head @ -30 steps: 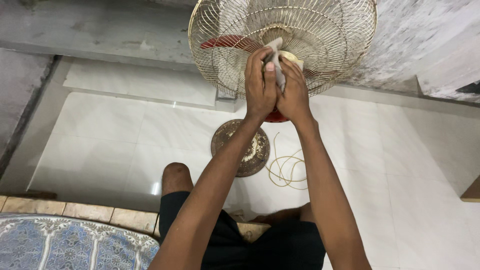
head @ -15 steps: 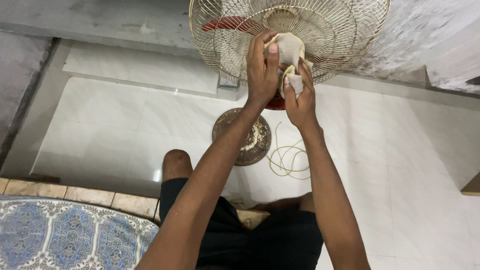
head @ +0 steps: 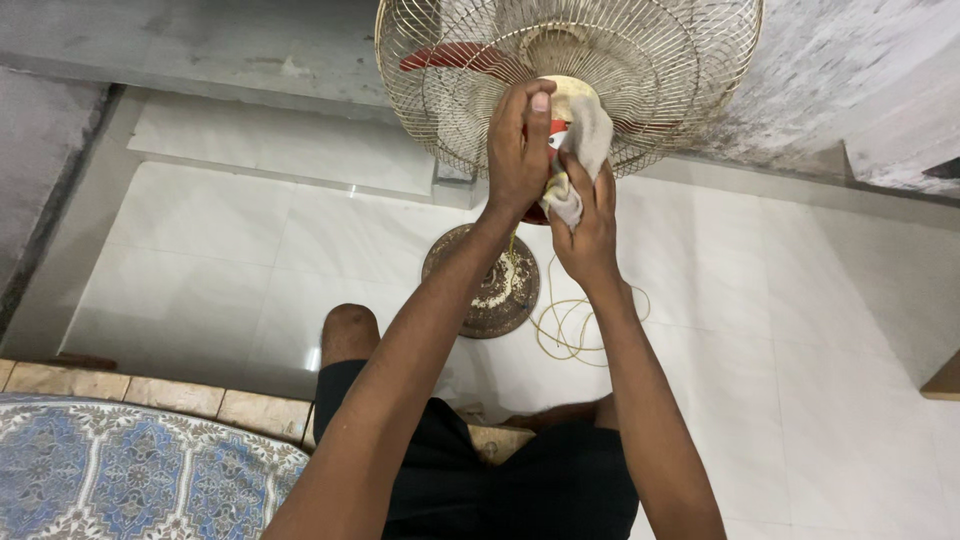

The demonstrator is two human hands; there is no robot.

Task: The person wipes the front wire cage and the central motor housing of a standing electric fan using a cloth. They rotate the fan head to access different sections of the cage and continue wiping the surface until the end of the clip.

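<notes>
A pedestal fan with a cream wire grille [head: 660,70] and red blades stands in front of me. My left hand [head: 517,155] grips the round hub at the middle of the grille, thumb pointing up. My right hand [head: 585,225] holds a crumpled pale cloth [head: 583,150] against the hub's lower right side. The fan's round, rusty base [head: 485,285] rests on the white tiled floor below my hands.
A yellowish power cord [head: 575,325] lies coiled on the tiles right of the base. My knee [head: 350,335] and black shorts are below. A blue patterned mat [head: 120,475] lies at bottom left behind a brick edge. A grey stained wall rises behind the fan.
My right hand has slid down from the hub's centre to its lower right, dragging the cloth with it. My left hand stayed on the hub.
</notes>
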